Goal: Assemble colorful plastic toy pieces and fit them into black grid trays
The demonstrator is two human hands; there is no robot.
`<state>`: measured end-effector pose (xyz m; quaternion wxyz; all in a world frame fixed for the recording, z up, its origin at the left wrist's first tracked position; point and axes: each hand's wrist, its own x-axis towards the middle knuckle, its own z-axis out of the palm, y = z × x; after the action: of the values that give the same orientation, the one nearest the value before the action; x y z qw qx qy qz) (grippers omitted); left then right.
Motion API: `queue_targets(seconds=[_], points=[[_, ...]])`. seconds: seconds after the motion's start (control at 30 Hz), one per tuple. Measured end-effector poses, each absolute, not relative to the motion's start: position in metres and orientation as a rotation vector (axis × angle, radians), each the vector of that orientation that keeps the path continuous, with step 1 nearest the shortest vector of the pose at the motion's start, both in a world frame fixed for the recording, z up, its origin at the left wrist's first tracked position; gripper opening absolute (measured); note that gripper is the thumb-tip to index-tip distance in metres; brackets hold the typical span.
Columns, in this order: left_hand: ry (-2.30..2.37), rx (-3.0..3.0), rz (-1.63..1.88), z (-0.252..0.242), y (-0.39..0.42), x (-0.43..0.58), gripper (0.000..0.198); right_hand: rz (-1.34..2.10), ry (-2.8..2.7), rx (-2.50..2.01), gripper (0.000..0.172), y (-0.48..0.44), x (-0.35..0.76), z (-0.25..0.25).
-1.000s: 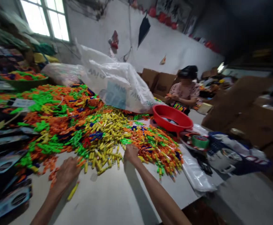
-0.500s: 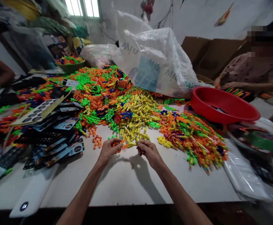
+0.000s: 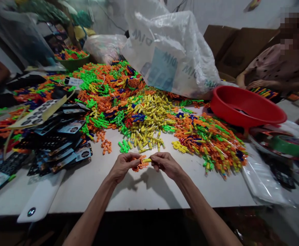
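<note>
Over the white table [image 3: 149,191], my left hand [image 3: 122,166] is closed on an orange plastic toy figure [image 3: 140,165]. My right hand [image 3: 166,164] pinches the end of a small yellow tube [image 3: 146,160], whose other end meets the orange figure. Whether the two are joined I cannot make out. Just beyond my hands spreads a heap of yellow tubes [image 3: 152,112]. A bright green figure [image 3: 124,146] and an orange figure [image 3: 106,147] lie on the table left of that heap.
To the right lies a pile of orange, green and yellow pieces [image 3: 211,140], with a red basin [image 3: 247,106] behind it. Stacked black cards [image 3: 59,136] and a white device [image 3: 41,198] are at left. A plastic sack [image 3: 170,51] stands behind; a person [image 3: 275,71] sits at right.
The yellow tube has come up against the orange figure between my hands, and the hands are closer together. The view has tilted down a little, so the surroundings sit higher.
</note>
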<state>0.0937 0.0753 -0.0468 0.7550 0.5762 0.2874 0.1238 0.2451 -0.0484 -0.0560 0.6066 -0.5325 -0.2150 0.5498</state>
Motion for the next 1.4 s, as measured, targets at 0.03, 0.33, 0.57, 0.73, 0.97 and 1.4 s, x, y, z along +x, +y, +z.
queue_targets(seconds=[0.03, 0.33, 0.57, 0.73, 0.97, 1.4], points=[[0.608, 1.269, 0.266, -0.047, 0.074, 0.093, 0.035, 1.290, -0.501, -1.238, 0.033, -0.050, 0.246, -0.057], [0.620, 1.428, 0.198, -0.062, 0.058, 0.098, 0.033, 1.026, -0.724, -1.615, 0.030, -0.062, 0.238, -0.051], [0.668, 1.819, 0.394, -0.068, 0.076, 0.106, 0.037, 0.582, -0.739, -1.939, 0.037, -0.095, 0.308, -0.072], [1.316, 2.448, 0.177, -0.060, 0.138, 0.095, 0.029, 0.048, -0.910, -2.255, 0.027, -0.057, 0.308, -0.072], [1.430, 2.363, 0.106, -0.066, 0.142, 0.117, 0.028, 0.391, -1.568, -2.546, 0.025, 0.026, 0.234, -0.076], [0.630, 1.169, 0.332, -0.055, 0.088, 0.096, 0.037, 1.254, -0.847, -1.343, 0.031, -0.029, 0.261, -0.055]])
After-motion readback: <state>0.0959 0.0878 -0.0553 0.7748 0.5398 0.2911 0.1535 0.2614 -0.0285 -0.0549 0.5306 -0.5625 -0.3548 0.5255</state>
